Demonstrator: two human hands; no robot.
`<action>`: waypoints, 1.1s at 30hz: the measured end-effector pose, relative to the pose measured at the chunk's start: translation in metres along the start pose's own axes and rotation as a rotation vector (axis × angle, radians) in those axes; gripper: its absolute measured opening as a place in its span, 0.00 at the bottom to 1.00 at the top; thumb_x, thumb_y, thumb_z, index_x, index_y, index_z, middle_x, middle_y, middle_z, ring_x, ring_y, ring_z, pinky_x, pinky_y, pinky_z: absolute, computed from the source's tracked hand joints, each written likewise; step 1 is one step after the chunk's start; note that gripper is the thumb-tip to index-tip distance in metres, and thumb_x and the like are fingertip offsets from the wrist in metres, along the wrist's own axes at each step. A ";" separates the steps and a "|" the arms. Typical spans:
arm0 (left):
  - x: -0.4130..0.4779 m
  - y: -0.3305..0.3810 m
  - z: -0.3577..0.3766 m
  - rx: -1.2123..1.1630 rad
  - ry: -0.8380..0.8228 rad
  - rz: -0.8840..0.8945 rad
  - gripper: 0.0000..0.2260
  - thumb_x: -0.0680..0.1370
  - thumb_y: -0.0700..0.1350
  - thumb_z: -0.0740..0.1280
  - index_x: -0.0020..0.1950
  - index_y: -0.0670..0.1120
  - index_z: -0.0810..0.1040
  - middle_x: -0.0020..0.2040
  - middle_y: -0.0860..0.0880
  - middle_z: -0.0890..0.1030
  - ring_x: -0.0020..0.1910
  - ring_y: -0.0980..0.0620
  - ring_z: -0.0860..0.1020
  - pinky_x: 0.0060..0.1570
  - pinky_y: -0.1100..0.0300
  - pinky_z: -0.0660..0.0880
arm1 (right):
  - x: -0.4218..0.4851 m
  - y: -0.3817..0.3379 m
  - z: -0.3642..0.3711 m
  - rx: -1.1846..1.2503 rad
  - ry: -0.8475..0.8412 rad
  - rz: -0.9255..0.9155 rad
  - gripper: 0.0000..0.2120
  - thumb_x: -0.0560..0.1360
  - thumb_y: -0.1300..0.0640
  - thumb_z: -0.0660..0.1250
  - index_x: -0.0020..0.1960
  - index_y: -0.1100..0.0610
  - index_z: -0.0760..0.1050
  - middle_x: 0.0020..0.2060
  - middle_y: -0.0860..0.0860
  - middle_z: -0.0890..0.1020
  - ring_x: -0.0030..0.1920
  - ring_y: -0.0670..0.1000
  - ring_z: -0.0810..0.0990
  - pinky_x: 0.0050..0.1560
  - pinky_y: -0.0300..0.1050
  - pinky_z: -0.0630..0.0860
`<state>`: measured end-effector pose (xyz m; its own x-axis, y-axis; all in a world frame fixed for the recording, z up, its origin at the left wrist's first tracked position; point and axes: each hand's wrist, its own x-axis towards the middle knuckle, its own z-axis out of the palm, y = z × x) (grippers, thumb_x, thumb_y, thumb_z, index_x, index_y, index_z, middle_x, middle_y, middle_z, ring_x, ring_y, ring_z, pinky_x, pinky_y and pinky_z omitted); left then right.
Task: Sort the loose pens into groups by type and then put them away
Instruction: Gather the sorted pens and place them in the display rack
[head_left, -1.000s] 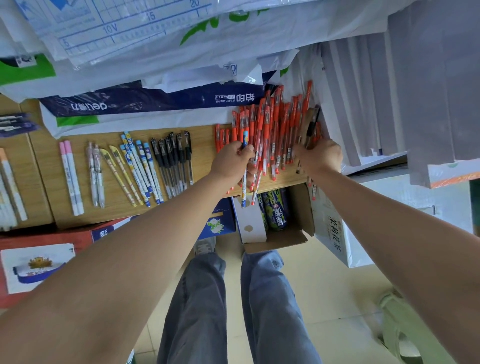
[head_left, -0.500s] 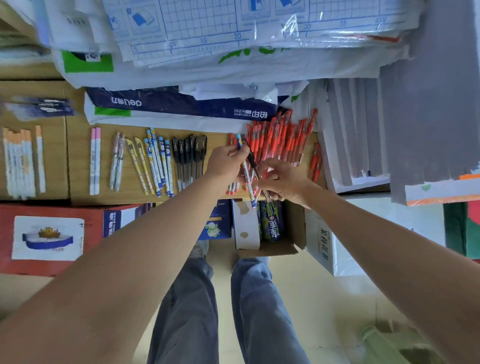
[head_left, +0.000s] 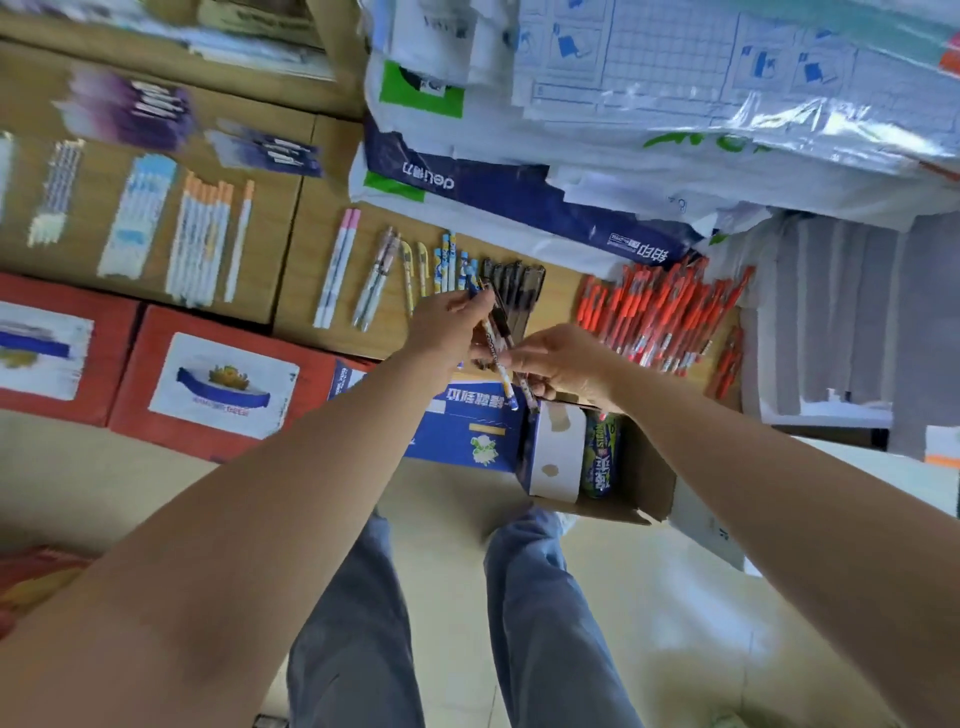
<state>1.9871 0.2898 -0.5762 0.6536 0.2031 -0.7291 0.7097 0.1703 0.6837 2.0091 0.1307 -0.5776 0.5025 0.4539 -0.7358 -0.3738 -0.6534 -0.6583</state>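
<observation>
**Two stray pens lifted clear of the red pile, on their way to their own rows**

Both hands meet just above the front edge of the bench (head_left: 558, 299), beside the row of black pens (head_left: 511, 283). The left hand (head_left: 447, 332) pinches the upper end of a patterned blue-and-white pen (head_left: 497, 364), and the right hand (head_left: 558, 364) grips the lower stretch of it together with a dark pen (head_left: 521, 376) lying alongside. Which hand takes which pen is hard to read, as the shafts cross between the fingers. They seem held this way to part them — one pen to each hand — so that each can go to its matching group.

Everything else is laid out relative to the black pens. Just left of them lie the blue patterned pens (head_left: 451, 260), then yellow-capped ones (head_left: 410, 275), clear-barrelled ones (head_left: 376, 280) and a pink-ended pair (head_left: 335, 270), each group in a tidy parallel row, which keeps types apart and easy to gather. To the right, well apart, sprawls the heap of red pens (head_left: 660, 317), unaligned and by far the largest. Further left, on a neighbouring cardboard box (head_left: 270, 228), lie orange-tipped pens (head_left: 200, 241).

Sorting looks well advanced; the putting away has not begun. Below the black pens an open carton (head_left: 644, 483) holds a can (head_left: 600, 454).
</observation>
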 end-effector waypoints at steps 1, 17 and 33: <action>0.001 0.000 -0.014 -0.006 0.019 0.001 0.14 0.79 0.45 0.66 0.60 0.38 0.77 0.48 0.48 0.79 0.42 0.50 0.80 0.31 0.63 0.80 | 0.003 -0.009 0.010 0.000 -0.008 0.001 0.16 0.76 0.51 0.67 0.57 0.61 0.79 0.38 0.59 0.81 0.31 0.48 0.76 0.36 0.39 0.78; 0.027 0.014 -0.226 0.192 -0.034 -0.054 0.09 0.81 0.38 0.58 0.43 0.41 0.75 0.36 0.42 0.79 0.25 0.54 0.78 0.28 0.61 0.77 | 0.079 -0.117 0.157 0.149 0.244 0.035 0.09 0.79 0.58 0.64 0.58 0.59 0.76 0.34 0.51 0.78 0.22 0.37 0.72 0.27 0.31 0.68; 0.053 0.005 -0.181 0.456 -0.112 -0.015 0.06 0.78 0.44 0.64 0.48 0.43 0.78 0.36 0.48 0.75 0.32 0.51 0.72 0.31 0.61 0.69 | 0.094 -0.051 0.098 -0.180 0.537 0.344 0.11 0.79 0.60 0.60 0.55 0.64 0.78 0.45 0.60 0.82 0.37 0.53 0.75 0.37 0.41 0.73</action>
<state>1.9778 0.4757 -0.6056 0.6489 0.0947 -0.7550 0.7461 -0.2739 0.6069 1.9993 0.2660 -0.6285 0.7142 -0.1336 -0.6871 -0.4698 -0.8191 -0.3291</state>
